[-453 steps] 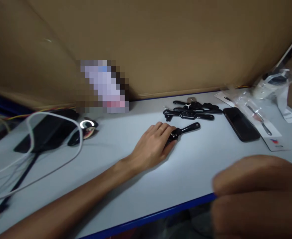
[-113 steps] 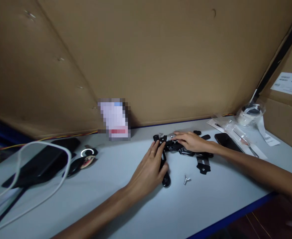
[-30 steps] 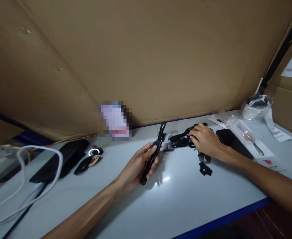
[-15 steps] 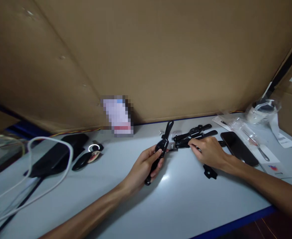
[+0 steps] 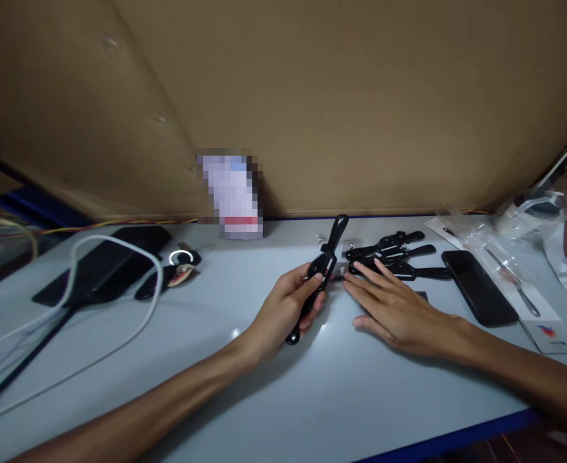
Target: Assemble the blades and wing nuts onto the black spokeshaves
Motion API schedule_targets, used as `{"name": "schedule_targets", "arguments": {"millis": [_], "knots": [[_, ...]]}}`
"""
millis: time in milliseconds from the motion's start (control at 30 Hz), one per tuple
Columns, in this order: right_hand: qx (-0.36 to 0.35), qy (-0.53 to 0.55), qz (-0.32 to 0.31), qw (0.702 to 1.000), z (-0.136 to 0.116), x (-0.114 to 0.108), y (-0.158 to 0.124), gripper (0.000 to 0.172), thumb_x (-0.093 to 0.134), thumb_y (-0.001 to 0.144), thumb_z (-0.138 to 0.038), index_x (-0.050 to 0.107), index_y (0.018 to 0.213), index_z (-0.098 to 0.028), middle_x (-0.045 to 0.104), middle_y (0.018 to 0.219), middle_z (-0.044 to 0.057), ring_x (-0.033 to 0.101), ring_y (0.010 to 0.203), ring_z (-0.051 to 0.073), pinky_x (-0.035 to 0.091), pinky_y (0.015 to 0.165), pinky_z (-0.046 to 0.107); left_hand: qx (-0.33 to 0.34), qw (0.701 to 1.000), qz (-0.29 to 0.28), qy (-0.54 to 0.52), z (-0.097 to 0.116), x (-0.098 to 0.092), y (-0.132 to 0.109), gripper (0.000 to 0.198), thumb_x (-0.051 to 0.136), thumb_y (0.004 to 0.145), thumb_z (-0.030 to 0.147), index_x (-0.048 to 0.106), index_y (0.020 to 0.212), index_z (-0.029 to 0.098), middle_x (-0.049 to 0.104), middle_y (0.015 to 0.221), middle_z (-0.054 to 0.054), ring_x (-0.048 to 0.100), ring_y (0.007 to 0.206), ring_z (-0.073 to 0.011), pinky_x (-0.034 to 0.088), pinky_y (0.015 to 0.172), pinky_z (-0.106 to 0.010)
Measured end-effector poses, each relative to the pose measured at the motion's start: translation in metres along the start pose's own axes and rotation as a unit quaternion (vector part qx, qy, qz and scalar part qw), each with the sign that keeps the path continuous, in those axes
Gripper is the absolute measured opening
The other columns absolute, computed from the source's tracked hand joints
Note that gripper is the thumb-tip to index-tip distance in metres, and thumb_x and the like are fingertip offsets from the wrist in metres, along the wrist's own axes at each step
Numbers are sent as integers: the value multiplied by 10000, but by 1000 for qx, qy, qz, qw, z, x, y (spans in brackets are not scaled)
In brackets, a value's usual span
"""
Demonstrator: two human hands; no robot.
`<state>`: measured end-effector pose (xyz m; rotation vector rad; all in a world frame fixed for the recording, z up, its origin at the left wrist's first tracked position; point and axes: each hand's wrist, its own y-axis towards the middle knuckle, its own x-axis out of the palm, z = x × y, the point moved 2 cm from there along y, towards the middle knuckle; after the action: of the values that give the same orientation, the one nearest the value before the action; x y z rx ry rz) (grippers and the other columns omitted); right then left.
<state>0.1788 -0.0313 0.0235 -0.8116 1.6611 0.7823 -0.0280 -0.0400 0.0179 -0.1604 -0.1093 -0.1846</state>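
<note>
My left hand [image 5: 288, 305] is closed round a long black two-handled tool [image 5: 329, 254], held up off the white tabletop [image 5: 225, 373] with one handle pointing away from me. My right hand [image 5: 396, 308] lies flat with its fingers stretched out, fingertips beside a small grey metal plate [image 5: 348, 270] near the tool's middle. Just beyond those fingers lies a heap of similar black tools [image 5: 399, 257]. A small wing-shaped screw [image 5: 320, 239] rests behind the held tool.
A black phone [image 5: 479, 286] and clear plastic packets [image 5: 500, 257] lie at the right. At the left are a black case [image 5: 104, 267], a white cable [image 5: 119, 257] and a key fob [image 5: 174, 270]. Cardboard walls rise behind. The table's blue front edge [image 5: 457, 437] is near.
My right hand has left the heap of black tools and spread flat on the table nearer me. My left hand keeps its hold on the black tool.
</note>
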Motion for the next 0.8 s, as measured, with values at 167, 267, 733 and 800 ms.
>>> {"name": "schedule_targets", "arguments": {"millis": [167,267,733,800], "knots": [[-31,28,52,998,-9,-7,-2,329,478,1072,-284,643,1330,-163,626,1445,123,436,1460,268,313,1236,536,0,1000,3,-8,2,2,0,271,657,899,410,491,826,209,514,576,84,314,338,-40,272,290,-150],[-26,56,121,991,-12,-11,-4,267,479,1051,-214,733,1122,-177,759,1092,101,624,1142,254,506,1019,474,2,1000,2,-3,2,2,1,257,657,897,407,506,846,206,508,562,85,313,334,-46,266,287,-156],[119,99,-16,988,-10,-16,-4,191,646,972,-251,622,1151,-188,580,1160,98,590,1035,243,499,856,378,8,999,-17,28,3,3,0,238,635,906,394,513,837,202,521,565,76,344,328,-48,294,293,-164],[144,132,-30,980,-9,-19,-5,190,693,938,-265,595,1088,-201,590,1129,71,597,990,225,486,834,357,9,999,-24,34,2,3,1,250,647,905,408,528,842,197,522,559,75,350,319,-49,288,294,-168]]}}
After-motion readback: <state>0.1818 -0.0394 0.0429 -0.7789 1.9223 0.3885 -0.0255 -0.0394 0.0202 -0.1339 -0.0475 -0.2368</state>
